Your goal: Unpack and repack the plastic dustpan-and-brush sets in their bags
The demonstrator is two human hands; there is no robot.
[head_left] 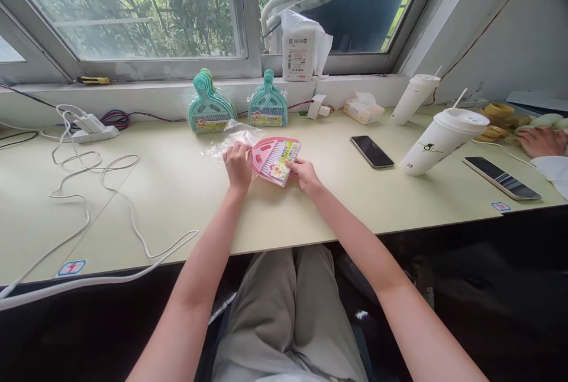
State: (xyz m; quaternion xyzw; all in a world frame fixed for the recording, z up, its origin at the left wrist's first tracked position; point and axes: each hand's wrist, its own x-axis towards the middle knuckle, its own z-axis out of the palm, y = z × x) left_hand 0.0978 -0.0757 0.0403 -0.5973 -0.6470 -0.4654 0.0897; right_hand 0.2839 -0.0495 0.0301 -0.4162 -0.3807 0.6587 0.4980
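Note:
A pink mini dustpan-and-brush set (266,160) with a printed label is held tilted just above the table, between my two hands. Its handle end lies under my left hand (238,164), whose fingers are closed around it. My right hand (305,174) pinches the label side at the lower right edge. Crumpled clear plastic wrap (233,136) spreads behind my left hand. Against the wall stand a stack of teal dustpan-and-brush sets (209,107) and another teal set (268,104), both in clear wrapping.
White cables (128,216) and a power strip (95,132) lie at the left. To the right are a phone (371,152), a large white cup (437,144), a second cup (412,101), a tissue pack (362,110) and another phone (501,177). Another person's hand (541,141) rests at far right.

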